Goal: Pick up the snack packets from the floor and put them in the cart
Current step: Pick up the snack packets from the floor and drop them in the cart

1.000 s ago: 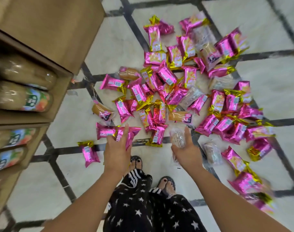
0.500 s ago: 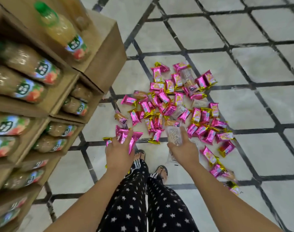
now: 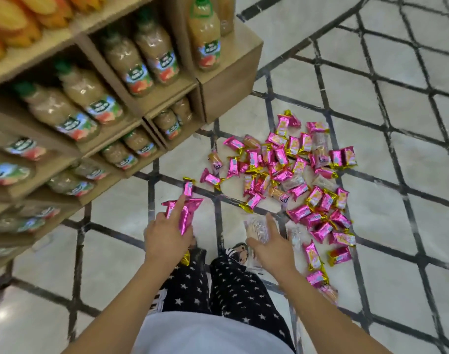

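Standing over a spill of snack packets [image 3: 282,159], a person looks down at a pale, glossy tiled floor [image 3: 397,154] crossed by dark grid lines. The left grip [image 3: 167,233] is curled round a bunch of crinkled pink foil packets [image 3: 189,213], index finger laid straight along them. Just beyond that fingertip lies a single pink packet with gold crimped ends [image 3: 188,187]. The right grip [image 3: 270,247] pinches a clear-wrapped packet [image 3: 255,227], its contents blurred and hard to make out.

The heap lies on the floor farther off and to the right of both grips, apart from them. It is mostly pink-and-gold foil pillows, with a few clear wrappers among them.

At far left stands a brown cardboard shelf unit [image 3: 228,80] with rounded plastic juice bottles [image 3: 205,39] in its compartments, cut off by the frame. Black star-print trousers [image 3: 233,290] hide most of a striped sandal [image 3: 237,250].
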Action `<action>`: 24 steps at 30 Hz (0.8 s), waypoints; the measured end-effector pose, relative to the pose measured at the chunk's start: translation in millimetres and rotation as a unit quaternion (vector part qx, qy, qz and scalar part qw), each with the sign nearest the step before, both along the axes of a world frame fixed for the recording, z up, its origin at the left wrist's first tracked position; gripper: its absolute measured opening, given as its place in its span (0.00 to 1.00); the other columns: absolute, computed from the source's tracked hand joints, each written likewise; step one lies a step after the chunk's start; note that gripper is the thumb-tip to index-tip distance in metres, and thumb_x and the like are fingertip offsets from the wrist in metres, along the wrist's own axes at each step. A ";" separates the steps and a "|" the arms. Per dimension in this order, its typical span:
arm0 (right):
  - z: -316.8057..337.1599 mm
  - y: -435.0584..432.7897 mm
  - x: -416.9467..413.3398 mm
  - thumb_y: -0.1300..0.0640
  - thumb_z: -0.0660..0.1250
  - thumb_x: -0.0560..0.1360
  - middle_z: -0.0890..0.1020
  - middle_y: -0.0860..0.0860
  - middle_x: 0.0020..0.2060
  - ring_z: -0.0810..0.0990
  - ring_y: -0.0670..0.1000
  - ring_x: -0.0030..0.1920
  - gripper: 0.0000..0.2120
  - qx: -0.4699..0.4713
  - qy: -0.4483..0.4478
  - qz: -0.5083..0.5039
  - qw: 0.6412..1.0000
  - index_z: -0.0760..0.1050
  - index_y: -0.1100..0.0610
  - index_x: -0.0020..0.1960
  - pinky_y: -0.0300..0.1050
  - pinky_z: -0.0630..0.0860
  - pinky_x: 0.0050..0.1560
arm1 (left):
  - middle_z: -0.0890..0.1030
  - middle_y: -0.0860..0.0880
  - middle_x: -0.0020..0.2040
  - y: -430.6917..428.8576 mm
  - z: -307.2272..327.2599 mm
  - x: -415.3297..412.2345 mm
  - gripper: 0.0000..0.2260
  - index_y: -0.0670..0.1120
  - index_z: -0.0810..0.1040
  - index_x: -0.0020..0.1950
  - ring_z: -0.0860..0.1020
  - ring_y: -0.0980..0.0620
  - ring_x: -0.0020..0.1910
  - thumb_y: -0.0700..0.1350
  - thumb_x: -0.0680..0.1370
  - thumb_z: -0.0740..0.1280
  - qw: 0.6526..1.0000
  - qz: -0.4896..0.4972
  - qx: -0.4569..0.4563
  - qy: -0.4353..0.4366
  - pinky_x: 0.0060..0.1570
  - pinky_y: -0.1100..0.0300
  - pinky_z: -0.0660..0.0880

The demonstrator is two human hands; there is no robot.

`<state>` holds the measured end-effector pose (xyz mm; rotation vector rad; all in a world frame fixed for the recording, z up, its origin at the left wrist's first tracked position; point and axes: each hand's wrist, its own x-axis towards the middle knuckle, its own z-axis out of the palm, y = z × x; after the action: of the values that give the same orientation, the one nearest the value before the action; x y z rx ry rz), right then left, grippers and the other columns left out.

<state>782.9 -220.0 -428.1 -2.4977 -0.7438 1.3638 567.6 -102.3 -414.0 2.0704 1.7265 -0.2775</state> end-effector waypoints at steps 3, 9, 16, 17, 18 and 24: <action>11.7 6.4 -33.4 0.43 0.67 0.74 0.80 0.51 0.38 0.79 0.50 0.36 0.41 0.026 0.006 0.020 0.999 0.46 0.40 0.79 0.42 0.72 0.36 | 0.76 0.43 0.49 -14.5 6.8 -30.8 0.35 0.61 0.47 0.79 0.77 0.41 0.47 0.58 0.78 0.63 1.000 0.017 0.007 -0.014 0.48 0.51 0.74; 29.2 17.3 -121.3 0.42 0.67 0.74 0.80 0.55 0.44 0.79 0.54 0.42 0.41 0.061 0.004 0.121 0.991 0.46 0.40 0.78 0.44 0.72 0.41 | 0.77 0.43 0.54 -50.1 22.5 -109.9 0.35 0.61 0.49 0.79 0.77 0.42 0.48 0.58 0.77 0.64 0.994 0.103 0.030 -0.016 0.47 0.51 0.73; 43.4 36.4 -263.9 0.41 0.67 0.75 0.80 0.54 0.45 0.77 0.53 0.40 0.40 0.090 -0.002 0.276 0.957 0.46 0.40 0.78 0.44 0.72 0.38 | 0.75 0.43 0.57 -101.3 41.7 -262.2 0.37 0.64 0.45 0.78 0.75 0.41 0.53 0.62 0.77 0.64 0.968 0.240 0.066 -0.006 0.51 0.51 0.71; 44.9 36.1 -288.3 0.41 0.66 0.75 0.80 0.54 0.45 0.77 0.52 0.39 0.40 0.099 0.009 0.294 0.951 0.46 0.40 0.78 0.44 0.73 0.38 | 0.74 0.42 0.59 -112.1 43.6 -287.6 0.37 0.65 0.43 0.78 0.75 0.41 0.54 0.63 0.77 0.64 0.963 0.262 0.062 0.001 0.53 0.51 0.71; 46.2 34.4 -313.4 0.41 0.66 0.75 0.80 0.54 0.45 0.77 0.51 0.38 0.40 0.107 0.023 0.310 0.945 0.46 0.40 0.78 0.44 0.74 0.39 | 0.74 0.42 0.60 -123.4 45.5 -312.6 0.38 0.65 0.42 0.77 0.75 0.40 0.56 0.63 0.77 0.64 0.956 0.286 0.057 0.008 0.54 0.51 0.70; 54.9 11.2 -456.0 0.41 0.67 0.74 0.80 0.55 0.55 0.80 0.55 0.50 0.41 0.121 0.083 0.454 0.879 0.46 0.38 0.78 0.44 0.76 0.49 | 0.73 0.41 0.60 -201.8 68.2 -430.6 0.39 0.64 0.43 0.78 0.75 0.40 0.55 0.63 0.75 0.66 0.898 0.435 0.071 0.002 0.55 0.51 0.73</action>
<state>326.9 -208.8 -373.2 -1.8124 -2.0470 1.5394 137.0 -304.0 -345.7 1.1698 2.5146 0.1310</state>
